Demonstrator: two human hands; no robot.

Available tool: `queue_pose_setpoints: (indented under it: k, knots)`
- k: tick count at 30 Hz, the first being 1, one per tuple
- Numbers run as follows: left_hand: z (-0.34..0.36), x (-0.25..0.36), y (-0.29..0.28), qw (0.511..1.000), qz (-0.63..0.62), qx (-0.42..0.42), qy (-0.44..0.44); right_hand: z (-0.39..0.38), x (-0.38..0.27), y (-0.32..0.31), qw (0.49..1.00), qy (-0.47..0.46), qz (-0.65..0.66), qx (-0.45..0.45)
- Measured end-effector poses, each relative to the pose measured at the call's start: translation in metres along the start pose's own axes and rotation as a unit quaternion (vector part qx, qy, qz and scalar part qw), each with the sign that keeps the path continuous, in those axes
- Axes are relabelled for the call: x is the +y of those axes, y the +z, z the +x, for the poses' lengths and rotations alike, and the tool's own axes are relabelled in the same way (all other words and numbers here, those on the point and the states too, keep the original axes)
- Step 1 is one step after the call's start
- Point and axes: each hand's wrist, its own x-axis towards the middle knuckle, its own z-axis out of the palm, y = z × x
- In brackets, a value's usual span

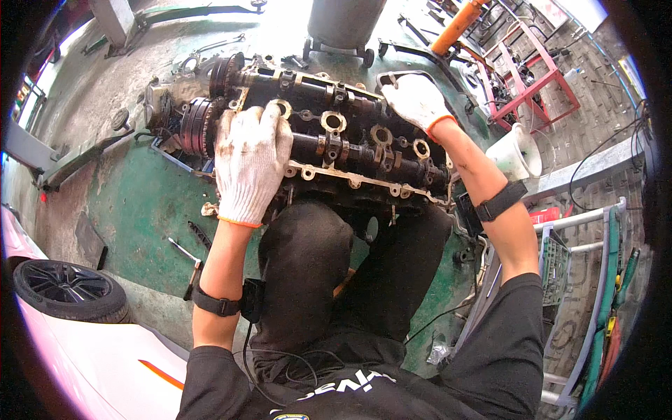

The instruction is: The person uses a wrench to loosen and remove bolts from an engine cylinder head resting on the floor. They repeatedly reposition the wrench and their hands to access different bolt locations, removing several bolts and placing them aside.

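Observation:
An engine cylinder head [357, 183], black with oil, lies in front of my knees with its camshafts [357, 152] exposed. Two dark toothed camshaft gears [196, 127] sit at its left end. My left hand [250, 157], in a white knitted glove with dark stains, bears on the near camshaft beside these gears. Its fingers are bent together and their tips are hidden, so what they grip does not show. At the far right end of the head, my right hand [414, 101], gloved too, is closed on a dark bent bar-like tool [387, 78]; its lower part is hidden.
A grey cylindrical tank [343, 22] on casters stands beyond the engine. At right are a red metal frame [535, 84], a white bucket [518, 150] and a wheeled rack [595, 259]. A wheel [66, 290] lies at left by a pink car panel [105, 357].

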Motion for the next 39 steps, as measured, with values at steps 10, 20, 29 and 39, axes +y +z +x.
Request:
queue_pose_setpoints:
  k: [10,20,29,39]
  knots:
    - [0.001,0.001,-0.001,1.000,0.007,0.000,0.003,-0.005,-0.005,0.006,0.994,-0.079,-0.015,0.077]
    - [0.000,0.001,-0.001,1.000,-0.001,-0.010,-0.006,-0.012,-0.002,0.008,0.998,0.007,0.026,0.059]
    - [-0.001,0.000,0.001,1.000,-0.002,-0.001,-0.001,-0.006,0.001,0.012,0.991,-0.091,0.028,0.099]
    - [0.001,0.000,0.002,0.999,0.010,0.035,0.024,-0.014,-0.003,-0.002,0.997,0.014,0.067,0.018]
